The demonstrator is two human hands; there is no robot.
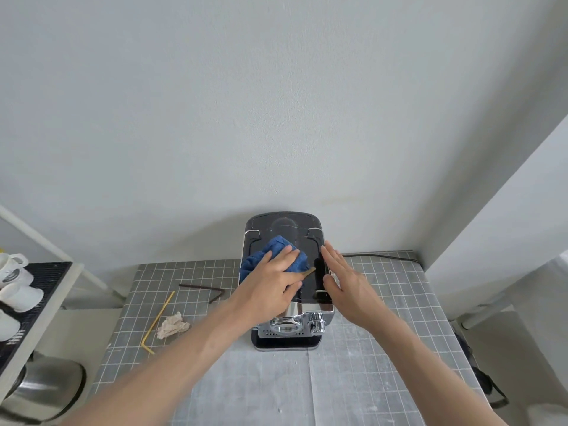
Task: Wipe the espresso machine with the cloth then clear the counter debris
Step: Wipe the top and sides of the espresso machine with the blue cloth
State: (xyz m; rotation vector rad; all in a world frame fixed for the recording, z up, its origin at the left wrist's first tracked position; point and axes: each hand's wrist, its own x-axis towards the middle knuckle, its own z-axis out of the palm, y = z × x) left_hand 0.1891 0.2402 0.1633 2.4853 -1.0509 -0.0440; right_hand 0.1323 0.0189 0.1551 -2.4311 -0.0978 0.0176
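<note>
The counter (368, 348), tiled in grey, is seen with the espresso machine (284, 238) standing at 12 o'clock of it, against the wall. The machine's dark glossy top is being wiped: the left hand (270, 281) is laid flat, fingers straight, pressing the blue cloth (278, 245) onto the top's 9 o'clock half. The right hand (344, 282) is held open with straight fingers along the top's 3 o'clock edge, apparently steadying the body, though actual contact cannot be confirmed from this angle.

For the wipe to be done well, pressure should be kept even under the whole palm, strokes should be overlapped toward the unwiped 3 o'clock half, and the chrome front (295, 324) should be reached afterwards; the machine is best braced so it is not pushed toward the wall.

At 9 o'clock of the counter a dark rack (46, 278) is seen holding white cups (12, 269). A metal bin (43, 385) sits below it; its contents are hidden.

Debris lies uncleared at 9 o'clock of the machine: a yellow straw (158, 316), a brown stick (203, 285), and a crumpled paper (172, 325).
</note>
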